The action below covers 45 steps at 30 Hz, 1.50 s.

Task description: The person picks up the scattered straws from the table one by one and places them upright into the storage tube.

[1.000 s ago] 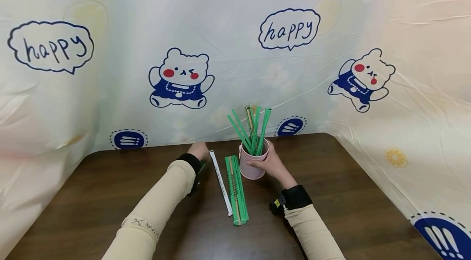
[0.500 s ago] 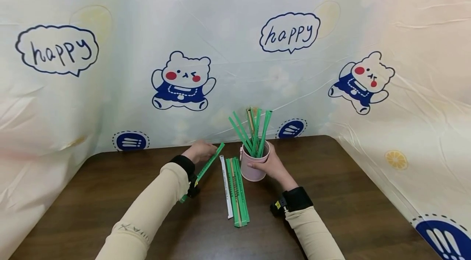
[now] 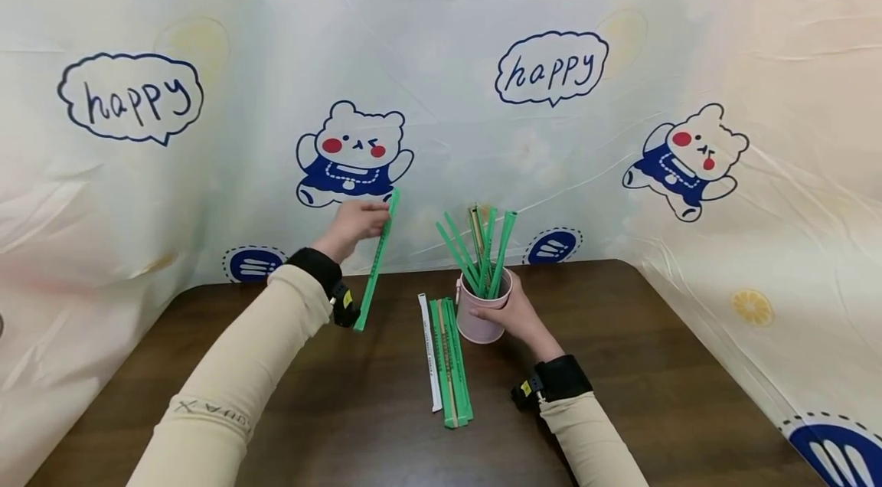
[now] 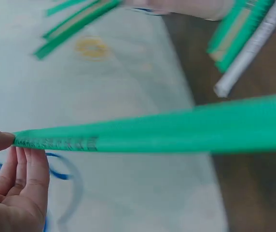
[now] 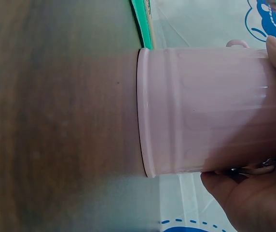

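Hands: L (image 3: 354,223) pinches green sleeve (image 3: 375,261); R (image 3: 513,312) grips pink cup (image 3: 478,322); loose sleeves (image 3: 448,361) between.

- I see a green wrapped chopstick pack (image 3: 375,260), long and flat, raised off the table, steeply tilted, its top end pinched at eleven o'clock from the cup.
- I see the pink cup (image 3: 480,315), ribbed, upright on the dark wood table, gripped at its right side, with several green packs fanning from its mouth.
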### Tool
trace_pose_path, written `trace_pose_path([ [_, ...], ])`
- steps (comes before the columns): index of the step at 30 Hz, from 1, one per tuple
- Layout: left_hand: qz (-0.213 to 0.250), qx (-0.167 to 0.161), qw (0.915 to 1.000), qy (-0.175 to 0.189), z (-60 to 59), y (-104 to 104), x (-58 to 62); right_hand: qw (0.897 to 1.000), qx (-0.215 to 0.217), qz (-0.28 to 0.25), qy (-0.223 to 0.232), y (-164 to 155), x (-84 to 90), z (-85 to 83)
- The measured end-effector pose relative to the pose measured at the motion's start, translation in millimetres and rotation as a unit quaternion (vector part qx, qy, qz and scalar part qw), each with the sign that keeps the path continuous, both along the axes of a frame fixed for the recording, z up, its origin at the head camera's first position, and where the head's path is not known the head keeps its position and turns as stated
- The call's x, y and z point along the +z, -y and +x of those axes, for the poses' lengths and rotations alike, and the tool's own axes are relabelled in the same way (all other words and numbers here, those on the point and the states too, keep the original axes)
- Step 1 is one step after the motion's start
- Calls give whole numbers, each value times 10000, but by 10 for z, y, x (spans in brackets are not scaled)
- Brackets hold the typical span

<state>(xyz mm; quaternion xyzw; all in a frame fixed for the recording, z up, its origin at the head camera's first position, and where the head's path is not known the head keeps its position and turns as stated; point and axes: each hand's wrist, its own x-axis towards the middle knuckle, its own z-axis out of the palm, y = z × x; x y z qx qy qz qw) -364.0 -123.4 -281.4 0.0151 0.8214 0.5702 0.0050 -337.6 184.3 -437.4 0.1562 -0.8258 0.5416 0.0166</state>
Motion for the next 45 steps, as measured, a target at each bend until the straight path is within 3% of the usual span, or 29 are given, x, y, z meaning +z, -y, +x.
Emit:
trace_pose_path([
  [5,40,0,9998,-219,35,-103,429,10000,-32,34,46,-6,-16,3],
  [10,-91,-19,9987,-501,86,-263,713,10000,-43,23,7,-2,-16,2],
  [19,295,-265,9946,-958,135,-527,938,10000,-52,2,66,-3,-66,-2],
  [22,470,-325,9928,-1056,139,-639,1004,9999,-1,43,135,19,90,121],
  [25,659,-398,9906,-1133,131,-756,1065,9999,32,14,133,27,123,137],
  [29,851,-477,9875,-1234,123,-902,1090,10000,8,-44,18,8,-23,9],
  [33,890,-495,9874,-1211,115,-1041,1045,10000,45,-5,-65,2,-52,-15],
  [45,1148,-701,9846,-1112,-11,-1335,695,9995,172,-138,-215,1,-36,-41],
])
